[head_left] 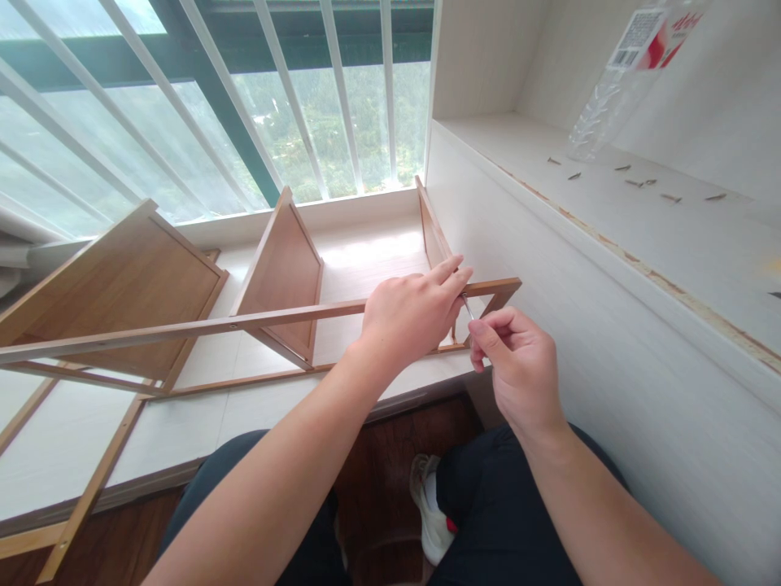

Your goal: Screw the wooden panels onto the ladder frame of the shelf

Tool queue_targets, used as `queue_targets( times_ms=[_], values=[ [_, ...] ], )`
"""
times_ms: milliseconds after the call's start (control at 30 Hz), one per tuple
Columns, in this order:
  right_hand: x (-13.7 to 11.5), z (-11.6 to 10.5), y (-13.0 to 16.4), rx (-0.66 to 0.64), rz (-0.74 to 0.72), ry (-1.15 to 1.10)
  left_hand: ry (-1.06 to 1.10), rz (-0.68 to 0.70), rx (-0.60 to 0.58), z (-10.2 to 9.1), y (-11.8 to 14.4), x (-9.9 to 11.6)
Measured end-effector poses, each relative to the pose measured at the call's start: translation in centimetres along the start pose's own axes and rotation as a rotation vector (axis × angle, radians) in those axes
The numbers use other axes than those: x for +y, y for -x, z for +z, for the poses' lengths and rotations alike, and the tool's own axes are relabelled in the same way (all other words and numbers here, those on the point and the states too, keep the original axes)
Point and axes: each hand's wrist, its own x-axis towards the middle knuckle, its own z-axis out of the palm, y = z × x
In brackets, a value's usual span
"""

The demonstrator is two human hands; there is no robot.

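A wooden shelf frame (183, 328) lies on its side across a white window ledge (262, 407), with three brown panels standing up from it. My left hand (410, 313) rests on the frame's long front rail near its right end, fingers pinched at the joint. My right hand (518, 366) is just right of it, holding a thin metal tool (467, 306) whose tip meets the rail by my left fingertips. How the tool ends is hidden between the fingers.
A white shelf unit (610, 244) stands at the right; several small screws (640, 183) and a clear plastic bottle (616, 81) sit on it. A barred window (244, 98) is behind. My knees and a shoe (433, 513) are over dark wood floor.
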Motion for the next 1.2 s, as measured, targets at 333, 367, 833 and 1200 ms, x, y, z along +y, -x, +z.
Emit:
queue_targets(
  times_ms=[333,367,833,1200],
  values=[
    [0.01,-0.01,-0.02,-0.003,-0.002,-0.005,-0.002,0.000,0.016,0.13,0.00,-0.01],
    [0.02,-0.02,-0.03,-0.005,-0.003,-0.001,-0.001,0.000,0.016,0.11,-0.01,-0.01],
    [-0.07,-0.38,-0.12,0.028,-0.059,0.229,0.004,-0.002,0.003,0.01,-0.01,-0.01],
    [0.10,-0.92,-0.29,0.046,-0.112,0.412,-0.018,0.002,0.027,0.18,-0.09,-0.03]
  ],
)
